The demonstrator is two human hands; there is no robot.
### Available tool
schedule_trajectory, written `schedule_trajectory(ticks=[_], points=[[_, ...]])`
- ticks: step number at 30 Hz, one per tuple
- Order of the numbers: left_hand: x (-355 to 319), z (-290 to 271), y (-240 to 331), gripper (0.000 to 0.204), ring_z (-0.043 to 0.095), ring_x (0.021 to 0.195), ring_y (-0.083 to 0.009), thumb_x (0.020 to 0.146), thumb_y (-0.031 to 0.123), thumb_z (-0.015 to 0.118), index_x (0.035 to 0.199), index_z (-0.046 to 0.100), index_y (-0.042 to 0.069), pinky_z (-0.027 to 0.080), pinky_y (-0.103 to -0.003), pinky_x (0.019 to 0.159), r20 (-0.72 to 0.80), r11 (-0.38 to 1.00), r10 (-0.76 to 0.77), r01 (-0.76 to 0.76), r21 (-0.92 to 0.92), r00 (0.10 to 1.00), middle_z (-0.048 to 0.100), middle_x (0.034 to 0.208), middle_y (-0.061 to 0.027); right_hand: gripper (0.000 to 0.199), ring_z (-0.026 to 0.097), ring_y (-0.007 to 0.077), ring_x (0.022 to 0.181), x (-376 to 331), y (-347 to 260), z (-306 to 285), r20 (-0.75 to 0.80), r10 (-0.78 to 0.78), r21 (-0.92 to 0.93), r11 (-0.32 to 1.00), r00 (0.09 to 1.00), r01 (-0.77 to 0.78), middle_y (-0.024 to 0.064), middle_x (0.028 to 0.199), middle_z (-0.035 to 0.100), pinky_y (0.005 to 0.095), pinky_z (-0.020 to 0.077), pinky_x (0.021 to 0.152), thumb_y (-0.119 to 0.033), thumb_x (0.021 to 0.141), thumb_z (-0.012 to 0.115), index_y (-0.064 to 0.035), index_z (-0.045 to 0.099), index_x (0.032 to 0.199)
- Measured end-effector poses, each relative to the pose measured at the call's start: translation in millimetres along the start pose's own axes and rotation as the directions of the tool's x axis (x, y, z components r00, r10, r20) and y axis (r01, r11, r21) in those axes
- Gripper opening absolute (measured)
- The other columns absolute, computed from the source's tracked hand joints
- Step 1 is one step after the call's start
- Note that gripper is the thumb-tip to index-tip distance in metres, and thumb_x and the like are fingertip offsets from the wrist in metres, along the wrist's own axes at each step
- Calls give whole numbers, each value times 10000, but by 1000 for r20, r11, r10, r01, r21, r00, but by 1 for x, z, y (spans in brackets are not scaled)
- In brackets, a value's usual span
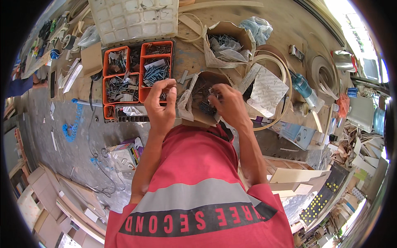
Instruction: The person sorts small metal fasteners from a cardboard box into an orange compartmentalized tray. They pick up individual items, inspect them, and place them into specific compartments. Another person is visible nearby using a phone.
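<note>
My left hand (161, 105) is raised at the right side of an organizer case (175, 53); its thumb and curled forefinger come close together, and whatever is between them is too small to tell. Beneath and beside it, the orange bins (142, 68) hold screws and small metal fittings. My right hand (231, 105) is over an open cardboard box (215, 76) with dark screws and loose hardware inside. Its fingertips pinch a small, shiny metal piece (211, 91), whose kind I cannot make out. A torn paper flap (186, 105) of that box stands between my hands.
The organizer's clear lid (136, 20) is folded back. Behind, another carton (227, 60) holds screws and plastic bags. To the right are a white-wrapped package (269, 91), coiled edge banding (322, 74) and a teal power tool (304, 87). A blue coiled hose (73, 130) hangs at left.
</note>
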State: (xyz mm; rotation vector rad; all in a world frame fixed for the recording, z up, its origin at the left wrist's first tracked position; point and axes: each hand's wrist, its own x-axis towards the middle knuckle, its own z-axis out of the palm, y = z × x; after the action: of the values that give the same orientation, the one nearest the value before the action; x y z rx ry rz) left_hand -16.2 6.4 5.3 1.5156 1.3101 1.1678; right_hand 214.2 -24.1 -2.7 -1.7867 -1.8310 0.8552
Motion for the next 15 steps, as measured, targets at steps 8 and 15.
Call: schedule_trajectory(ticks=[8, 15], points=[[45, 41, 13, 142, 666, 973, -260, 824, 48, 668, 947, 739, 36, 494, -368, 948, 760, 597, 226, -703, 387, 610, 723, 968, -88, 303, 732, 207, 968, -33, -5, -3, -433, 347, 596, 803, 832, -24, 151, 1073, 733, 326, 609, 799, -104, 924, 746, 20, 667, 1190], [57, 91, -25, 180, 670, 925, -196, 833, 153, 634, 762, 799, 144, 366, -360, 1037, 944, 295, 44, -907, 299, 326, 726, 775, -50, 295, 728, 222, 984, -17, -10, -7, -477, 235, 392, 919, 847, -35, 146, 1060, 726, 326, 607, 801, -99, 923, 746, 23, 667, 1178]])
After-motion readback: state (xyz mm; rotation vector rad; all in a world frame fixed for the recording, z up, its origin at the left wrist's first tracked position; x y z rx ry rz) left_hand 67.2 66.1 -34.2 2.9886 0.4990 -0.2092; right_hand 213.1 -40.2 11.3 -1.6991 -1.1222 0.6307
